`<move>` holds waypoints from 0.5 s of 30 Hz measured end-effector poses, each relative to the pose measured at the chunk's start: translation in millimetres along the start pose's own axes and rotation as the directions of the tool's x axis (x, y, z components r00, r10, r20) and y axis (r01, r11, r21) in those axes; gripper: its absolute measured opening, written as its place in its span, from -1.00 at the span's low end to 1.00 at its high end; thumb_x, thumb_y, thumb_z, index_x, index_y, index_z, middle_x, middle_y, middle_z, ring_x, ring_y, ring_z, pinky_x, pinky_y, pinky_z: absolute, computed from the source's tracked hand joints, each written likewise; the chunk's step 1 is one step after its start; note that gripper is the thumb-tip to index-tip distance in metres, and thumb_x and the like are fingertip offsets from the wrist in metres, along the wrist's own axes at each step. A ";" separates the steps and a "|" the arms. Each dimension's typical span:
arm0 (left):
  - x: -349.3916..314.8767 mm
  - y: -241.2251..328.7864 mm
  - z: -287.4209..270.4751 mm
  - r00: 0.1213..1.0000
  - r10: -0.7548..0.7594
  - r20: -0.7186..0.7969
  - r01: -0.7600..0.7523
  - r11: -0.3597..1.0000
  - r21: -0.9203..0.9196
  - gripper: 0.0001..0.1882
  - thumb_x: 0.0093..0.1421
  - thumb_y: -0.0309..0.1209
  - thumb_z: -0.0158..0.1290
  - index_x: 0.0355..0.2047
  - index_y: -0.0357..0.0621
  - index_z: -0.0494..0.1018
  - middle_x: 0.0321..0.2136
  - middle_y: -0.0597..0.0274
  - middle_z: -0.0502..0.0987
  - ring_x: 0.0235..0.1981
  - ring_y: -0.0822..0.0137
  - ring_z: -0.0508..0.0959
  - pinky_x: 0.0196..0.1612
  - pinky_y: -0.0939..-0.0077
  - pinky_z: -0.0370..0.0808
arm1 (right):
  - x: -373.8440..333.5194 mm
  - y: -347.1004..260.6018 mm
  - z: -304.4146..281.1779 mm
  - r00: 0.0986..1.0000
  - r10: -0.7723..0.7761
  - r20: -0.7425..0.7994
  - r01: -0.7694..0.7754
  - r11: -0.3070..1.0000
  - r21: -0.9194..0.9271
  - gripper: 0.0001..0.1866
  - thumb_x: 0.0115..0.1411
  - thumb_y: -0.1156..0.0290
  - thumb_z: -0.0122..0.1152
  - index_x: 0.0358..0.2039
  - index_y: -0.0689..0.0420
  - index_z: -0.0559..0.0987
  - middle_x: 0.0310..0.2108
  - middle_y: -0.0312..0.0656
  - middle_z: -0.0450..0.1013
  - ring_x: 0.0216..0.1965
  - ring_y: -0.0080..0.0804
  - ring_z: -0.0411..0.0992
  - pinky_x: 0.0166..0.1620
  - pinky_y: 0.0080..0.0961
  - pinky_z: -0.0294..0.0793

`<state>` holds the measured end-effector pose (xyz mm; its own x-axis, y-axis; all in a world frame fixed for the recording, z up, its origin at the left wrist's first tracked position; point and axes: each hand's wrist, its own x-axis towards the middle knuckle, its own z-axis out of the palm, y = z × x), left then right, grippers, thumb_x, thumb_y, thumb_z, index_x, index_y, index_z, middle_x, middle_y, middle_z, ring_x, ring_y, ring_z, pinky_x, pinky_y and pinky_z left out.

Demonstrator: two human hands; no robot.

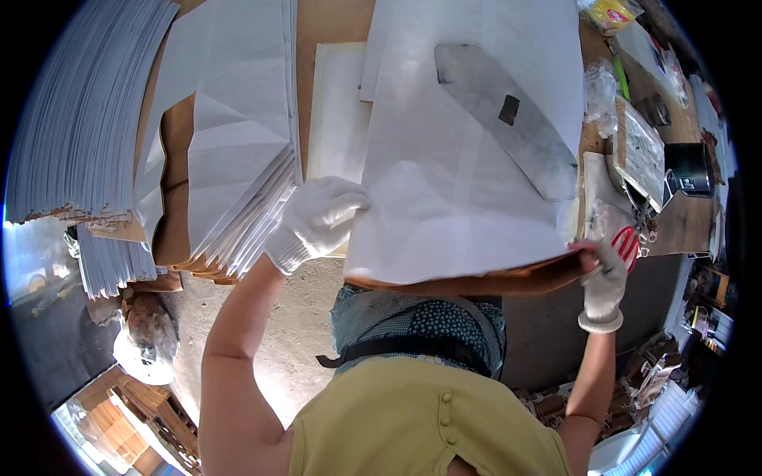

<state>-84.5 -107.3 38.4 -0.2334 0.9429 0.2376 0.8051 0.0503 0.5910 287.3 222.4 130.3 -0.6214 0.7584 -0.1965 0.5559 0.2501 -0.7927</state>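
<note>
A large white paper bag (pixel 444 198) with a brown inner side lies before me, its near end overhanging the table edge and showing brown. My left hand (pixel 319 216), in a white knitted glove, pinches the bag's left edge. At the near right corner, my gloved right hand (pixel 605 279) has its fingers closed on the bag's rim; its fingertips are partly blurred. On top of the paper rests a flat grey plate (pixel 496 111) with pointed ends and a small dark patch. Beside my left hand stands a stack of folded white bags (pixel 238 135) with brown insides.
A taller stack of white paper (pixel 79 119) fills the far left. To the right are red-handled scissors (pixel 627 246), a black cup-like container (pixel 689 168), clear plastic wrap (pixel 601 95) and a yellow packet (pixel 611 14). Below the table, a plastic-wrapped bundle (pixel 147 337) sits on the floor at left.
</note>
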 end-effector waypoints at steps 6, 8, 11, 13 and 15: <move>-0.4 4.2 25.9 0.985 -0.010 -0.170 -0.019 0.986 -0.169 -0.59 0.17 -0.54 0.30 0.04 -0.03 0.59 -0.09 0.12 0.64 -0.04 0.19 0.66 0.04 0.35 0.64 | 13.8 55.8 32.6 0.988 -0.055 -0.144 0.149 0.580 0.801 -0.64 0.45 0.11 0.12 -0.03 0.14 0.61 -0.18 -0.15 0.57 -0.11 -0.21 0.59 0.18 -0.13 0.49; -3.8 22.3 25.6 0.951 -0.219 -0.217 0.118 0.908 -0.401 -0.50 0.27 -0.54 0.23 0.22 -0.13 0.47 0.02 0.07 0.60 0.05 0.19 0.64 0.14 0.32 0.61 | 17.0 94.1 35.8 0.935 0.281 -0.218 -0.017 0.648 0.762 -0.67 0.44 0.10 0.13 -0.06 0.10 0.61 -0.20 -0.17 0.56 -0.10 -0.20 0.58 0.12 -0.12 0.54; -18.6 40.3 24.3 0.725 -0.685 0.072 0.365 0.294 -0.884 -0.44 0.38 -0.41 0.15 0.34 -0.23 0.33 0.16 0.08 0.53 0.14 0.23 0.58 0.23 0.30 0.54 | -11.6 171.8 22.7 0.791 0.607 0.076 -0.454 0.499 0.738 -0.79 0.42 0.22 0.22 -0.05 0.02 0.57 -0.21 -0.25 0.55 -0.11 -0.31 0.56 -0.12 -0.28 0.64; -39.2 44.8 27.0 0.616 -0.720 0.321 0.331 -0.133 -0.934 -0.42 0.44 -0.24 0.11 0.36 -0.24 0.31 0.24 0.11 0.49 0.18 0.28 0.54 0.24 0.33 0.49 | -34.4 113.9 53.6 0.668 0.731 0.142 -0.643 0.470 0.605 -0.78 0.41 0.30 0.26 0.01 0.03 0.55 -0.23 -0.31 0.54 -0.18 -0.41 0.56 -0.23 -0.33 0.65; -42.0 55.4 34.9 0.674 -0.659 0.334 0.637 0.291 -0.714 -0.58 0.43 -0.23 0.15 0.17 -0.23 0.53 0.02 0.17 0.63 0.01 0.39 0.59 0.06 0.48 0.52 | -43.1 64.4 72.8 0.657 0.740 0.143 -0.738 0.593 0.322 -0.73 0.41 0.27 0.26 0.05 0.06 0.59 -0.27 -0.33 0.58 -0.32 -0.41 0.57 -0.28 -0.31 0.65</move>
<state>-11.0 -132.6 34.2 -0.5060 0.7122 -0.4864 -0.3039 0.3806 0.8734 309.7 162.0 45.8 -0.0755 0.5972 -0.7985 0.6104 -0.6055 -0.5106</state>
